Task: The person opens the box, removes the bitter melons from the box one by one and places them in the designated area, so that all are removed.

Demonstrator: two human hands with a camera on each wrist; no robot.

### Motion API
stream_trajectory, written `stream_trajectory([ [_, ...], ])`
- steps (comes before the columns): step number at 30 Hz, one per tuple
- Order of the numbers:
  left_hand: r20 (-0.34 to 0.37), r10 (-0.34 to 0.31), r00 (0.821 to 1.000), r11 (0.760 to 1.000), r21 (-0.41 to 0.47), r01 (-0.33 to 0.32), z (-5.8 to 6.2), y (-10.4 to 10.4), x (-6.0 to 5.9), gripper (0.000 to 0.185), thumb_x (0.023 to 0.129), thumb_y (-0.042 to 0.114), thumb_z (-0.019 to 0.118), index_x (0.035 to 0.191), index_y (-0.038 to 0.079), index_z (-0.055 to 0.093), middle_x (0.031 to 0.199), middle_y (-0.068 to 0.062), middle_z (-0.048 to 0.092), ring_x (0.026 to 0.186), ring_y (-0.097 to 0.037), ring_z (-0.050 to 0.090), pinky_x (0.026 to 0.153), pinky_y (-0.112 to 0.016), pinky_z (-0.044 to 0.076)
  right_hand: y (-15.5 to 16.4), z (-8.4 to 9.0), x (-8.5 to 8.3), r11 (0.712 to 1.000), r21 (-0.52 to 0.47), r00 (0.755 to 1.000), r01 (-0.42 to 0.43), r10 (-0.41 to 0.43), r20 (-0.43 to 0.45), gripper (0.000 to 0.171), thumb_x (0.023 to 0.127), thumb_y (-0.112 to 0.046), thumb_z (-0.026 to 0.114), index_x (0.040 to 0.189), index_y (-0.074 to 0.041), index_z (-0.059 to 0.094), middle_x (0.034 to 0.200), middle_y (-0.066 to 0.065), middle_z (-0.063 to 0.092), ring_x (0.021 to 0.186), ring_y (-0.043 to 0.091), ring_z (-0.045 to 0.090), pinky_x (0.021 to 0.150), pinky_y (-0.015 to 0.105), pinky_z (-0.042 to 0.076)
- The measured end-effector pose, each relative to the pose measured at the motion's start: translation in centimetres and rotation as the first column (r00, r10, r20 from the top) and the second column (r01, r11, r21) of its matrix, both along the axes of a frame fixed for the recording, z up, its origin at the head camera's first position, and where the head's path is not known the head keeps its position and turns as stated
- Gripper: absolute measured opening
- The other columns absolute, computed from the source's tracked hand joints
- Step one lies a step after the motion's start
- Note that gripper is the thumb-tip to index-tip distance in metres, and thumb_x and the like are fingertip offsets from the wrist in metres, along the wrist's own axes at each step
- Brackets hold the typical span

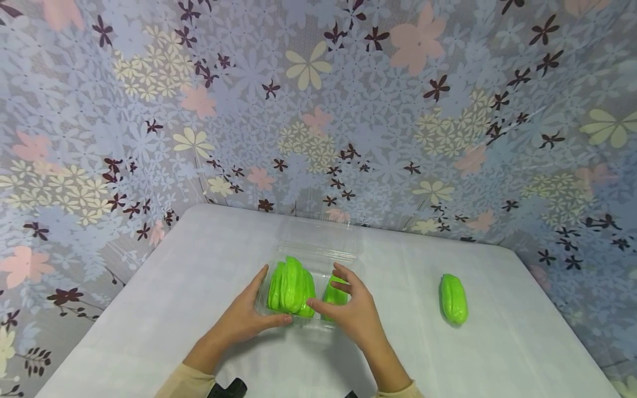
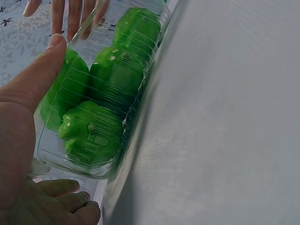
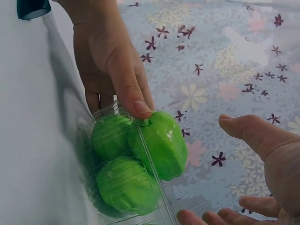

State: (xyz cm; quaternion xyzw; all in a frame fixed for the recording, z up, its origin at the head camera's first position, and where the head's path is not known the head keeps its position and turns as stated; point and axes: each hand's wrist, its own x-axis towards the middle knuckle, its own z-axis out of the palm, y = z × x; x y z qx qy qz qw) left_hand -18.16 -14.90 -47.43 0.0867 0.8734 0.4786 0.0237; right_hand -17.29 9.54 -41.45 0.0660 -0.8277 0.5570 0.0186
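On the white bench point(image 1: 164, 309), left hand point(image 1: 244, 318) grips the near-left side of the clear clamshell box point(image 1: 318, 243), thumb along its front edge. Box sits mid-bench, stuffed with green gourds point(image 1: 291, 287). Right hand point(image 1: 355, 312) hovers spread at its right side. One loose gourd point(image 1: 453, 299) lies well off to the right.

Count of what you have in front of you

You have two hands in view, the left hand point(image 1: 244, 320) and the right hand point(image 1: 350, 312), and one clear plastic box point(image 1: 318, 243). You can count four green vegetables inside it: three packed together point(image 1: 291, 287) and one apart point(image 1: 334, 294). One more green vegetable point(image 1: 453, 299) lies loose on the single white table point(image 1: 199, 265).
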Motion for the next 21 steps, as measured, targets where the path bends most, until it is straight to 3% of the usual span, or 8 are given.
stream_trajectory([
  [5,-0.007,0.0,1.0,1.0,0.003,0.0,0.0,0.0,0.0,0.123,0.075,0.051,0.086,0.163,0.013,0.01,0.165,-0.015,0.019,0.147,-0.041,0.023,0.114,-0.064,0.025,-0.3,-0.3,0.0,0.997,-0.068,0.999,-0.04,0.04,-0.005,0.093,0.074,-0.03,0.093,0.151,-0.01,0.045,0.146,0.009,0.051,0.127,0.034,0.054,0.089,0.039,0.058],
  [12,-0.003,0.006,1.0,1.0,0.005,-0.006,0.1,0.0,0.1,0.122,0.075,0.05,0.087,0.163,0.013,0.011,0.165,-0.015,0.02,0.147,-0.042,0.024,0.113,-0.064,0.026,-1.3,-0.6,0.3,0.992,-0.081,0.995,-0.095,0.094,-0.024,0.091,0.074,-0.027,0.093,0.149,-0.005,0.046,0.146,0.013,0.05,0.127,0.038,0.053,0.09,0.042,0.057],
  [21,-0.014,0.005,1.0,1.0,0.015,-0.005,0.1,0.0,0.1,0.123,0.075,0.049,0.088,0.163,0.012,0.011,0.164,-0.016,0.021,0.147,-0.041,0.024,0.114,-0.064,0.025,-1.9,-0.8,0.4,0.991,-0.074,0.993,-0.113,0.11,-0.047,0.088,0.075,-0.025,0.092,0.147,-0.004,0.048,0.145,0.013,0.049,0.127,0.037,0.053,0.089,0.037,0.058],
])
